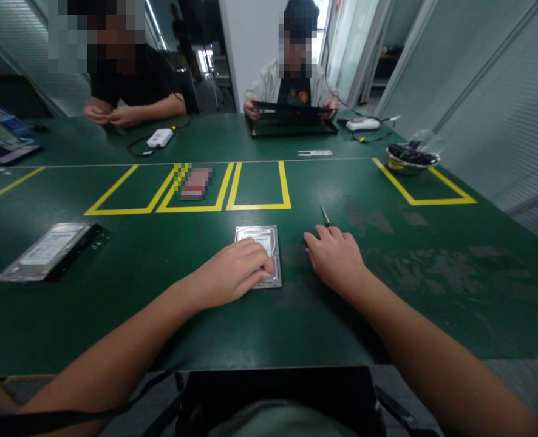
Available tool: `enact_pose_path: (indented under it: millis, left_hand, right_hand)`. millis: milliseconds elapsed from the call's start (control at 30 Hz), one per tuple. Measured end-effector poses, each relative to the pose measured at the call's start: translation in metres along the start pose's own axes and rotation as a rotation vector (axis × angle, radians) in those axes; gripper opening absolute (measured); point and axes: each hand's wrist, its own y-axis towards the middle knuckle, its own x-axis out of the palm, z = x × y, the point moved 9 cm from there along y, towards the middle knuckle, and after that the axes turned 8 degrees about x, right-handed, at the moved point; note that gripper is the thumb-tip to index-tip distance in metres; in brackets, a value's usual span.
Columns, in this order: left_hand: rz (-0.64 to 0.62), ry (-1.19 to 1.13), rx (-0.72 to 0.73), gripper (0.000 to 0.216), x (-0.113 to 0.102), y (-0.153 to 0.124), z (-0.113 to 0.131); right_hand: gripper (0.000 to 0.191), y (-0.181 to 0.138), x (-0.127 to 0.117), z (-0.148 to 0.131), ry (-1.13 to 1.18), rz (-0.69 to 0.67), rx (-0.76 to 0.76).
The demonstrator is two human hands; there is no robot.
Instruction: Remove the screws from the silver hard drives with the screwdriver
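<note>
A silver hard drive [268,238] lies flat on the green table [269,315] right in front of me. My left hand [235,273] rests on top of it, fingers curled down over its near half. Just right of the drive is my right hand [335,255], fingers curled around the handle of a small screwdriver [325,215]. The screwdriver's tip points away from me.
A second hard drive [48,250] in a black bracket lies at the left with small screws beside it. Yellow taped boxes [257,185] mark the middle of the table. At the right stands a metal bowl [410,159]. Two people sit at the far edge, one holding a black tray [291,121].
</note>
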Motion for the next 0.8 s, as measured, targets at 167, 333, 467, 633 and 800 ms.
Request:
enact_pose_path:
  millis: [167, 333, 467, 633, 800]
  left_hand:
    - [-0.009, 0.088, -0.019, 0.019, 0.012, 0.007, 0.007]
    - [-0.067, 0.139, -0.058, 0.018, 0.027, 0.008, 0.009]
    - [-0.088, 0.162, -0.104, 0.016, 0.035, 0.008, 0.006]
    - [-0.088, 0.162, -0.123, 0.015, 0.041, 0.007, 0.006]
    - [-0.026, 0.157, -0.109, 0.017, 0.037, 0.004, 0.009]
  right_hand:
    - [0.028, -0.001, 0.0, 0.0, -0.003, -0.005, -0.006]
    - [0.027, -0.002, -0.002, 0.0, 0.005, -0.003, -0.008]
    - [0.029, -0.001, -0.002, 0.0, 0.007, -0.012, 0.001]
    - [0.028, -0.001, -0.003, 0.001, 0.011, -0.008, 0.004]
    - [0.027, -0.001, -0.003, 0.0, 0.018, 0.009, -0.002]
